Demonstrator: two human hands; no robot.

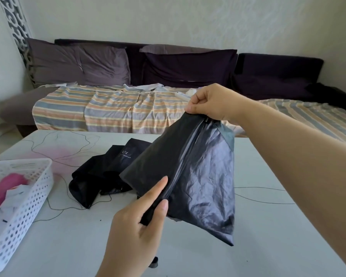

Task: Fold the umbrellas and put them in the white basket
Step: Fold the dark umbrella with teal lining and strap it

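While a black umbrella [198,176] hangs over the table [268,226], the right hand [208,102] pinches its top and the left hand [136,222] grips the folds below; smoothing each panel flat looks wise. Left of that hand lie a second umbrella [100,172] and the white basket [28,196], partly filled.

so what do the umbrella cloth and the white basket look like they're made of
Umbrella cloth: thin synthetic fabric, probably coated nylon or polyester, since it creases finely and its black inner side shines silvery. White basket: looks like rigid moulded plastic, with even rows of punched holes and a smooth matte rim.
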